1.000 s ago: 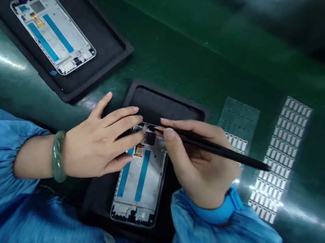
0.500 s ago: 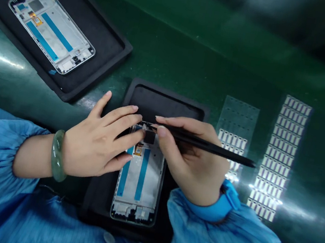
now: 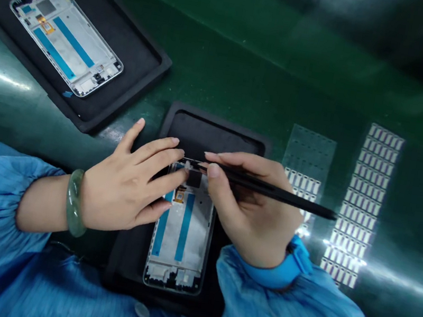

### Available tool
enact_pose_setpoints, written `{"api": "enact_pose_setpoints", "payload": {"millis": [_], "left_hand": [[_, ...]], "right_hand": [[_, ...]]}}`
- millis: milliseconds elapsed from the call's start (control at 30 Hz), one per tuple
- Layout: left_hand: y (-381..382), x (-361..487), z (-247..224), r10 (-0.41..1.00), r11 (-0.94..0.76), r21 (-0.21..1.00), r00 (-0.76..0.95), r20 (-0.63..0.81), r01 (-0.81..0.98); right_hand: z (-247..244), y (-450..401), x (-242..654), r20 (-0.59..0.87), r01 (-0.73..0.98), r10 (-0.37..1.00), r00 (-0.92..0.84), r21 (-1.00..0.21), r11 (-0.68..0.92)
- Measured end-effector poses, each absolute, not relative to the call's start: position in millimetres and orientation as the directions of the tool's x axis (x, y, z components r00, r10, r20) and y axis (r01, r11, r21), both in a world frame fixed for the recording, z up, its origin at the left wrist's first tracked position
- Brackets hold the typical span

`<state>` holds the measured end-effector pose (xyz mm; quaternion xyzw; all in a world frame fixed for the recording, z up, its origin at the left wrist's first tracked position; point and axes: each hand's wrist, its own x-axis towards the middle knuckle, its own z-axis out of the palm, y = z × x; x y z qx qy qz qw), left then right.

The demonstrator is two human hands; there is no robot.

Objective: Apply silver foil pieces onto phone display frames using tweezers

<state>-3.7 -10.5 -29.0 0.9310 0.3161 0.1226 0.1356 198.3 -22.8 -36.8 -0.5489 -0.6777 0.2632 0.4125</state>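
Note:
A phone frame with two blue strips lies in a black foam tray in front of me. My left hand rests over the frame's upper left part, fingers stretched out and spread. Pinched between thumb and fingers of my right hand is a pair of black tweezers, slanting down to the right. Their tips reach the frame's top edge, close to my left fingertips. A small pale piece shows there; whether the tweezers grip it I cannot tell.
Another black tray at the upper left holds a second phone frame. To the right lie a clear sheet with rows of small pale parts and a longer strip full of them. The green table is shiny.
My right hand and the tweezers have shifted very slightly to the right. My left hand and the phone frame have stayed in place.

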Motion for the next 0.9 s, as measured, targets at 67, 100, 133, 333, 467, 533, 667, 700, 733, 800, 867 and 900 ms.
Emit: {"api": "enact_pose_setpoints", "payload": {"millis": [67, 100, 133, 333, 467, 533, 667, 700, 733, 800, 867, 900], "left_hand": [[-10, -4, -29, 0.623, -0.762, 0.330, 0.770, 0.140, 0.557], [-10, -4, -29, 0.624, -0.761, 0.331, 0.770, 0.136, 0.558], [-10, -4, -29, 0.624, -0.760, 0.332, 0.770, 0.133, 0.559], [-10, -3, -27, 0.617, -0.769, 0.317, 0.775, 0.137, 0.555], [-10, -3, -27, 0.618, -0.768, 0.314, 0.774, 0.136, 0.558], [-10, -3, -27, 0.620, -0.766, 0.317, 0.773, 0.136, 0.559], [-10, -3, -27, 0.620, -0.766, 0.318, 0.773, 0.133, 0.559], [-10, -3, -27, 0.619, -0.767, 0.317, 0.774, 0.133, 0.558], [-10, -3, -27, 0.617, -0.769, 0.315, 0.776, 0.133, 0.557], [-9, -4, -27, 0.615, -0.771, 0.311, 0.777, 0.137, 0.556], [-9, -4, -28, 0.614, -0.772, 0.308, 0.777, 0.139, 0.555], [-9, -4, -28, 0.614, -0.772, 0.309, 0.777, 0.139, 0.556]], "right_hand": [[-37, -23, 198, 0.280, 0.528, 0.959, -0.046, -0.808, 0.262], [-37, -23, 198, 0.283, 0.531, 0.958, -0.043, -0.806, 0.262], [-37, -23, 198, 0.286, 0.535, 0.957, -0.043, -0.803, 0.264], [-31, -23, 193, 0.319, 0.588, 0.944, -0.084, -0.749, 0.306], [-29, -22, 191, 0.340, 0.618, 0.935, -0.105, -0.714, 0.329], [-29, -21, 191, 0.337, 0.591, 0.936, -0.102, -0.736, 0.330], [-27, -20, 191, 0.330, 0.590, 0.939, -0.100, -0.740, 0.323], [-26, -20, 190, 0.325, 0.596, 0.940, -0.100, -0.737, 0.318], [-25, -19, 189, 0.319, 0.602, 0.942, -0.101, -0.734, 0.313], [-24, -19, 189, 0.310, 0.616, 0.945, -0.102, -0.726, 0.304], [-25, -19, 189, 0.301, 0.622, 0.949, -0.095, -0.727, 0.293], [-26, -19, 190, 0.292, 0.611, 0.953, -0.079, -0.741, 0.278]]}}
